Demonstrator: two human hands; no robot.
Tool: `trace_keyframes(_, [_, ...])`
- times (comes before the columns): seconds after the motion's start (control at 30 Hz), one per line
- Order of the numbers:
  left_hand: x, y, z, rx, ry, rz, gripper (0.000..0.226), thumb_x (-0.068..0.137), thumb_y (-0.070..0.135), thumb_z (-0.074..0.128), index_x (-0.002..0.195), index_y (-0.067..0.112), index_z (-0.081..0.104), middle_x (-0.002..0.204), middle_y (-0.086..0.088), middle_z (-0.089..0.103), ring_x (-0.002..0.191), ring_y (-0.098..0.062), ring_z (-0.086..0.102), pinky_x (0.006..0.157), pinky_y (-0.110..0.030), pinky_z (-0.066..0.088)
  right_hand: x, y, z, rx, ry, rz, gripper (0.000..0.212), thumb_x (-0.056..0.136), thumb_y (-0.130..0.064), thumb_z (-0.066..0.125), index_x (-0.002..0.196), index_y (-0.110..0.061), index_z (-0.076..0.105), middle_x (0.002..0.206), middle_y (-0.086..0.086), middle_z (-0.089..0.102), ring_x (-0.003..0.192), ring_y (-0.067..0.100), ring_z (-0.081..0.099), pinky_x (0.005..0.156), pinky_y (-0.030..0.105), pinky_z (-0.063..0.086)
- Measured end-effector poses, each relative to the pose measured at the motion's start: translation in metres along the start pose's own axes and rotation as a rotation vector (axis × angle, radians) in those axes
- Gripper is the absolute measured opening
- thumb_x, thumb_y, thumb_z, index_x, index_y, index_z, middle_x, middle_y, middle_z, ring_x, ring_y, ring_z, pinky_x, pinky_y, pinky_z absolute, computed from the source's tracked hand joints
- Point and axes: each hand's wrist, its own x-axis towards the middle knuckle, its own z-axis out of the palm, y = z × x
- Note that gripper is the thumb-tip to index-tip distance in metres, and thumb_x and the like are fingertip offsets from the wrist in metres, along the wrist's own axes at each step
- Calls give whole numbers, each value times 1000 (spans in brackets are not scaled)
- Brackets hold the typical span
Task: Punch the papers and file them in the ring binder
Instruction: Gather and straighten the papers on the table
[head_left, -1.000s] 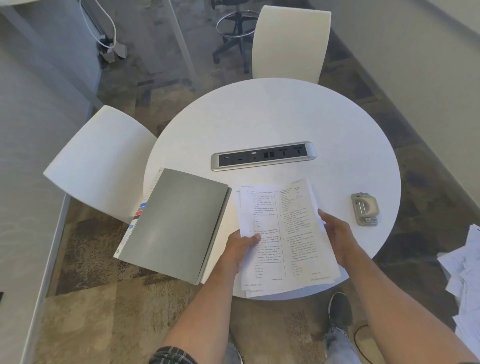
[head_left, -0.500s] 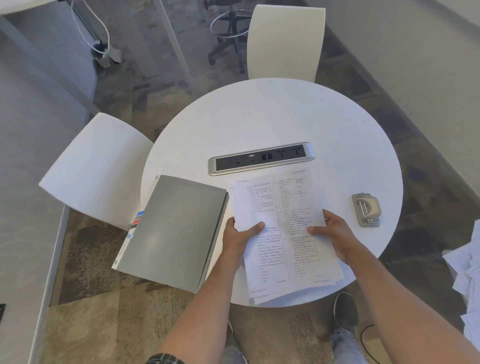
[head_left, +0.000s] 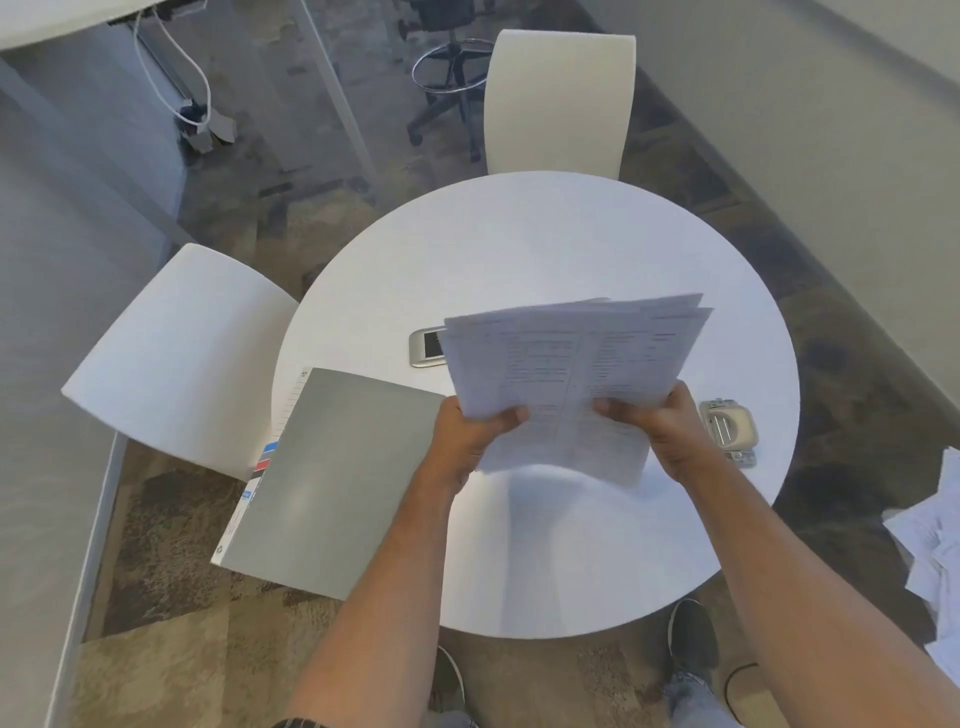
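A stack of printed papers (head_left: 566, 364) is lifted off the round white table (head_left: 545, 249), tilted with its top edge away from me. My left hand (head_left: 467, 441) grips its lower left side and my right hand (head_left: 660, 426) grips its lower right side. The grey ring binder (head_left: 337, 478) lies closed at the table's left edge, overhanging it toward me. A metal hole punch (head_left: 727, 431) rests on the table to the right, just beyond my right hand.
A silver power strip (head_left: 426, 348) set in the table is mostly hidden behind the papers. White chairs stand at the left (head_left: 176, 353) and the far side (head_left: 561, 98). Loose sheets (head_left: 935, 545) lie on the floor at the right.
The papers lay flat on the table near its front edge. Both hands have raised them and tipped them up, so they now cover most of the power strip.
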Motion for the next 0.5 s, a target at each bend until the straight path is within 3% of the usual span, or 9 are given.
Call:
trace_keyframes(0.13, [-1,4,-3,19,-27,60,45,66,4,93,101,30,81,109,-1,80,99,-13,75,78,-25,60,-3,0,-1,14,-61,-62,41,61,-17,92,100,-26,82,105,-1,80,97,16,76,79,27,59])
trace_keyframes(0.3, [-13,-19,-3,92,-10,-17,51,66,4,94,113,12,76,116,-11,77,110,-30,73,86,-38,62,-16,26,-9,-74,-23,61,40,57,-16,94,93,-29,83,102,-2,81,96,13,76,79,28,59])
trace_keyframes(0.37, [-15,-23,-3,90,-7,-6,47,69,-3,92,107,18,76,114,-10,78,106,-25,73,82,-34,62,-20,30,-10,-81,-24,74,41,54,-21,96,92,-29,84,100,-1,81,94,13,76,77,26,60])
trace_keyframes(0.5, [-16,-24,-3,66,0,22,48,63,2,94,103,22,75,103,3,80,95,-13,74,73,-22,59,-22,28,-11,-104,-4,47,41,53,-25,95,92,-30,82,96,-2,81,92,13,76,74,25,60])
